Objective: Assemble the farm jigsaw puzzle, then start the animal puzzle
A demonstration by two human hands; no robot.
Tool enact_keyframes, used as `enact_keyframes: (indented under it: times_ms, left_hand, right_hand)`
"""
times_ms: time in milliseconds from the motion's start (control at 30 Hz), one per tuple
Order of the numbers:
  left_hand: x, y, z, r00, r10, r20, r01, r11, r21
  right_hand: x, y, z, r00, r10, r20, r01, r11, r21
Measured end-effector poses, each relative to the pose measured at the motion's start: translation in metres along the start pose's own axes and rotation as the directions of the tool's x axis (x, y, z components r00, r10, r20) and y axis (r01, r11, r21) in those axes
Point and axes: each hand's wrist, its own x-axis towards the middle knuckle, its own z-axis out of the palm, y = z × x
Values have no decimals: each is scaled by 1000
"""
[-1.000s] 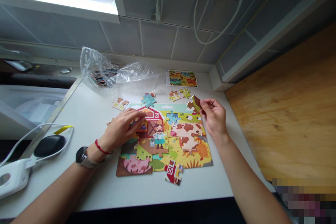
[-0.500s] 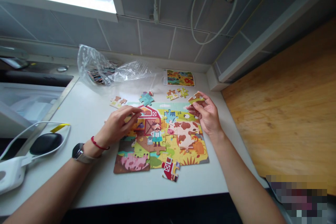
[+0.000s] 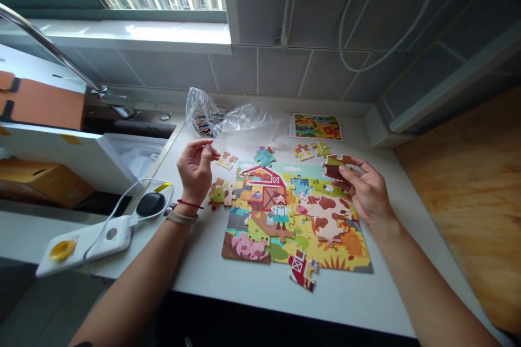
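A farm puzzle lies on the white counter, with loose pieces resting on its upper part. My right hand pinches a brown and green puzzle piece above its upper right corner. Raised left of the puzzle, my left hand has its fingers bent and thumb near the fingertips; whether anything is between them cannot be made out. Below that hand sit loose brown and green pieces. A red barn piece overlaps the puzzle's lower edge. A teal piece touches the top edge, and other pieces lie behind it.
A clear plastic bag with pieces inside and a picture card are at the back. A white power strip with a cable and a black round object lie left. The sink and a faucet are further left.
The view has shifted left, showing more window and sink. My left hand has lifted away from the puzzle to its left, uncovering loose pieces. My right hand still holds its piece, now turned.
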Motion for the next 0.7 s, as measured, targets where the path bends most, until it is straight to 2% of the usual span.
enact_keyframes:
  times_ms: [233, 467, 700]
  left_hand:
    - [-12, -1, 7, 990, 19, 139, -16, 1000, -23]
    - [-14, -2, 7, 984, 8, 176, -6, 1000, -11]
    - [-15, -5, 7, 980, 13, 197, -20, 999, 33]
  right_hand:
    - [-4, 0, 3, 997, 30, 72, -28, 999, -31]
    - [-7, 0, 5, 995, 43, 89, -41, 999, -18]
    - [-8, -1, 6, 992, 58, 114, -49, 996, -81]
